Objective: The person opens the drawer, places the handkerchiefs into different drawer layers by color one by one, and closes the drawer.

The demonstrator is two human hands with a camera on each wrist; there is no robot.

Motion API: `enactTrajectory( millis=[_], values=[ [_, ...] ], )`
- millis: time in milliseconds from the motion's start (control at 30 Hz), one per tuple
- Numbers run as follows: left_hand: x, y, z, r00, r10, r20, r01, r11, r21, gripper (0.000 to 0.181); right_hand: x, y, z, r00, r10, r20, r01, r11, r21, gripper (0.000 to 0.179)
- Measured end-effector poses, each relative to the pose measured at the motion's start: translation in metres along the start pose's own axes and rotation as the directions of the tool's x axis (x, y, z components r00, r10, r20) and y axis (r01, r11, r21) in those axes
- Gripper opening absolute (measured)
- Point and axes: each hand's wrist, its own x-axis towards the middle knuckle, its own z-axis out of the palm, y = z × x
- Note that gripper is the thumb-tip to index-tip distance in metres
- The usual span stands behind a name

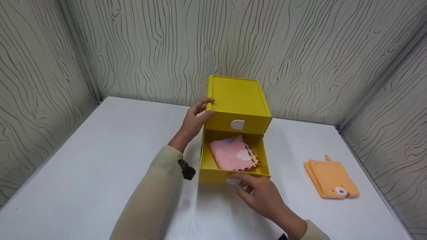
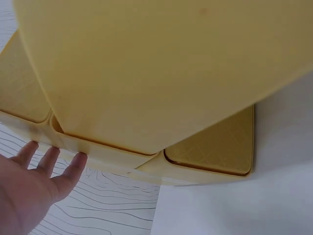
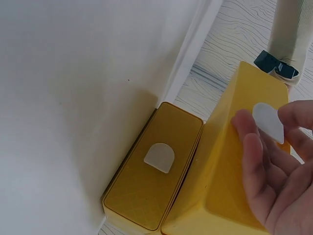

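A yellow two-drawer box (image 1: pixel 238 95) stands against the back wall, its upper drawer closed with a white tab handle (image 1: pixel 237 124). The lower drawer (image 1: pixel 206 160) is pulled out toward me and holds a folded pink cloth (image 1: pixel 230 153) with a dark scalloped edge. My left hand (image 1: pixel 195 120) rests its fingertips on the box's upper left edge; in the left wrist view its fingers (image 2: pixel 73 171) are spread along the rim. My right hand (image 1: pixel 260 195) is at the lower drawer's front, thumb and fingers around its white tab handle (image 3: pixel 268 121).
A folded orange cloth (image 1: pixel 333 178) with a hanging loop and a small animal face lies on the white table (image 1: pixel 100 166), right of the box. Wood-grain patterned panels (image 1: pixel 166 50) enclose the table at the back and both sides.
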Motion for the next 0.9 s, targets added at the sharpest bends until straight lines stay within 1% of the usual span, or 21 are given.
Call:
enactTrajectory(
  millis=[100,267,367,500,667,900],
  values=[
    [0.000,-0.001,0.000,1.000,0.000,-0.022,0.001,0.999,0.041,0.038,0.003,0.001,0.002,0.999,-0.017,-0.037,0.016,1.000,-0.008,0.028],
    [-0.003,-0.002,0.002,0.999,0.033,-0.038,-0.030,0.996,0.086,0.037,0.005,0.003,0.004,0.996,-0.039,-0.082,0.039,0.999,0.003,0.027],
    [-0.004,-0.002,0.003,0.998,0.050,-0.043,-0.046,0.995,0.083,0.036,0.006,0.004,0.005,0.995,-0.045,-0.093,0.046,0.999,0.011,0.027],
    [-0.005,-0.001,0.005,0.997,0.051,-0.051,-0.047,0.995,0.084,0.035,0.008,0.005,0.004,0.993,-0.051,-0.109,0.053,0.999,0.015,0.026],
    [-0.006,0.000,0.007,0.997,0.053,-0.054,-0.046,0.992,0.114,0.033,0.012,0.007,0.003,0.989,-0.058,-0.137,0.060,0.998,0.016,0.028],
    [-0.005,0.000,0.007,0.996,0.067,-0.057,-0.060,0.992,0.114,0.032,0.021,0.009,0.002,0.987,-0.057,-0.152,0.066,0.996,0.055,0.029]
  ],
)
